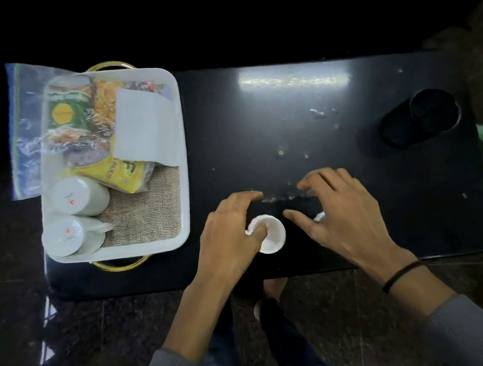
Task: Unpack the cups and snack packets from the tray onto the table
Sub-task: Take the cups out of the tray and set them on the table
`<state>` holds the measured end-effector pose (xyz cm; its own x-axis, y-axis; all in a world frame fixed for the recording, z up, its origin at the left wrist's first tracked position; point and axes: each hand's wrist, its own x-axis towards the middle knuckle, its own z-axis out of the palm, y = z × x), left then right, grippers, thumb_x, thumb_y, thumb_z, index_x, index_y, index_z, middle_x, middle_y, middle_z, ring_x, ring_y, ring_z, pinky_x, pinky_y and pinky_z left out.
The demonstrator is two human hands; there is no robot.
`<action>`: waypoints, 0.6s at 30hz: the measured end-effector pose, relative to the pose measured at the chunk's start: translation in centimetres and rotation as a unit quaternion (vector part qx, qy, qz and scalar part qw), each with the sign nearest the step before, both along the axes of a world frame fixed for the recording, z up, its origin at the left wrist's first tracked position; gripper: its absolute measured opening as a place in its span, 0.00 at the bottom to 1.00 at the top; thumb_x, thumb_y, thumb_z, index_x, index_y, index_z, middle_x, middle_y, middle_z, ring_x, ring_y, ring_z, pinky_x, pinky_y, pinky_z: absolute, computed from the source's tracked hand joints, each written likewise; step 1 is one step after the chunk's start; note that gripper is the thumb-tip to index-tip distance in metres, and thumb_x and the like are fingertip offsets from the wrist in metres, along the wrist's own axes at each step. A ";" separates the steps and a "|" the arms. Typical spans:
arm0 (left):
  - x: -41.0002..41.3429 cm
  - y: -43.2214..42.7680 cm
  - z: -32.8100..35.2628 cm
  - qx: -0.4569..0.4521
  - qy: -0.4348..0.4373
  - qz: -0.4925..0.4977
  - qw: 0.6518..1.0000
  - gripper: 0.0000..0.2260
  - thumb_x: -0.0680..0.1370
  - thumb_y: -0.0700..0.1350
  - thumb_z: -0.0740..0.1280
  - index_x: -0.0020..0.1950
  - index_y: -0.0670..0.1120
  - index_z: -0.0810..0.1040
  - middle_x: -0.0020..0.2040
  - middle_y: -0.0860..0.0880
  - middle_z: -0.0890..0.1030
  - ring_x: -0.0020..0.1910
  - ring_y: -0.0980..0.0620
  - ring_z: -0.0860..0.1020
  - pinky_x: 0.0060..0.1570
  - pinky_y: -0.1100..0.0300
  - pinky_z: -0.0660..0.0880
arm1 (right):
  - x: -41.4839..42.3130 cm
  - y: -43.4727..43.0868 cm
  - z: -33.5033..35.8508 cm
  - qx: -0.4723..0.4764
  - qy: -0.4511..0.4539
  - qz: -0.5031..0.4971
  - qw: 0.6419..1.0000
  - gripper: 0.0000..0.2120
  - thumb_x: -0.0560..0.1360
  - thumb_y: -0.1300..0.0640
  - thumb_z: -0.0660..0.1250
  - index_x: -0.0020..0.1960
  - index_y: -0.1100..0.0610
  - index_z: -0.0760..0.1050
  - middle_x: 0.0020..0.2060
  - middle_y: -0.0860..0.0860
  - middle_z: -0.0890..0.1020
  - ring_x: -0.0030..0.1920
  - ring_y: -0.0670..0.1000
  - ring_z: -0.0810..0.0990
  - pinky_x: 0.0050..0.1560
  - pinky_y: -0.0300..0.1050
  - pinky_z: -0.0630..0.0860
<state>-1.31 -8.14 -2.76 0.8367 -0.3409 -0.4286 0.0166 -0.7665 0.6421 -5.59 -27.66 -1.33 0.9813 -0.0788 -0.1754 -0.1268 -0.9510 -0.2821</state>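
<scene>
Grips cup (272, 237) on table (353, 130) with left hand (229, 233).
Hooks thumb over rim; arches right hand (343, 216), fingers spread, over half-hidden white bit (319, 217); hold unclear.

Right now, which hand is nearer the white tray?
Left. The left hand, gripping a small white cup, sits just right of the white tray's near corner; the right hand is farther right over the black table.
</scene>
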 end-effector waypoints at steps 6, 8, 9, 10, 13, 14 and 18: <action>2.3 4.0 0.8 -0.002 -0.042 0.073 0.996 0.22 0.77 0.49 0.72 0.70 0.55 0.74 0.67 0.56 0.76 0.66 0.54 0.73 0.64 0.52 0.73 | 5.6 5.5 1.0 0.050 -0.023 0.076 0.996 0.17 0.74 0.45 0.74 0.56 0.55 0.80 0.55 0.49 0.82 0.56 0.54 0.79 0.52 0.51 0.78; 2.9 5.9 0.9 0.006 -0.056 0.098 0.994 0.21 0.77 0.48 0.72 0.69 0.54 0.75 0.67 0.55 0.77 0.66 0.52 0.74 0.65 0.52 0.72 | 7.3 7.9 1.0 0.060 -0.023 0.102 0.993 0.16 0.74 0.46 0.74 0.56 0.54 0.80 0.55 0.48 0.82 0.56 0.53 0.79 0.52 0.49 0.78; 3.2 7.1 0.9 0.013 -0.065 0.114 0.991 0.21 0.77 0.47 0.72 0.69 0.53 0.75 0.67 0.54 0.77 0.66 0.51 0.74 0.66 0.51 0.71 | 8.1 9.2 0.9 0.066 -0.023 0.118 0.991 0.16 0.74 0.46 0.74 0.56 0.54 0.80 0.54 0.48 0.82 0.55 0.53 0.79 0.51 0.48 0.78; 3.3 8.4 0.9 0.022 -0.074 0.131 0.988 0.21 0.76 0.47 0.72 0.69 0.52 0.76 0.67 0.53 0.77 0.67 0.51 0.74 0.66 0.50 0.70 | 8.8 10.7 0.8 0.074 -0.019 0.135 0.988 0.16 0.74 0.46 0.75 0.56 0.54 0.80 0.53 0.49 0.83 0.55 0.53 0.79 0.51 0.48 0.78; 3.6 12.1 0.7 0.059 -0.090 0.180 0.978 0.21 0.75 0.43 0.73 0.68 0.50 0.77 0.65 0.51 0.78 0.66 0.48 0.74 0.66 0.49 0.69 | 10.4 14.9 0.3 0.104 0.004 0.177 0.979 0.15 0.74 0.47 0.75 0.55 0.54 0.80 0.52 0.49 0.83 0.55 0.53 0.79 0.52 0.48 0.78; 3.6 13.4 0.6 0.073 -0.094 0.199 0.973 0.20 0.75 0.42 0.73 0.67 0.49 0.77 0.64 0.50 0.79 0.65 0.47 0.74 0.65 0.49 0.69 | 10.8 16.3 0.1 0.121 0.013 0.184 0.976 0.15 0.74 0.47 0.74 0.56 0.54 0.80 0.53 0.48 0.83 0.56 0.52 0.79 0.53 0.47 0.77; 3.0 17.2 0.4 0.138 -0.144 0.262 0.944 0.21 0.72 0.40 0.75 0.64 0.48 0.78 0.61 0.48 0.80 0.65 0.45 0.74 0.61 0.48 0.69 | 11.8 21.5 -1.0 0.189 0.061 0.194 0.961 0.14 0.76 0.48 0.72 0.59 0.51 0.79 0.55 0.47 0.82 0.59 0.50 0.79 0.55 0.49 0.79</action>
<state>1.73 9.08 -2.33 0.9549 0.2441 -0.1692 0.2954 -0.8404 0.4544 6.19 -6.16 -2.35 0.8943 0.3808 -0.2348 0.1626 -0.7656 -0.6225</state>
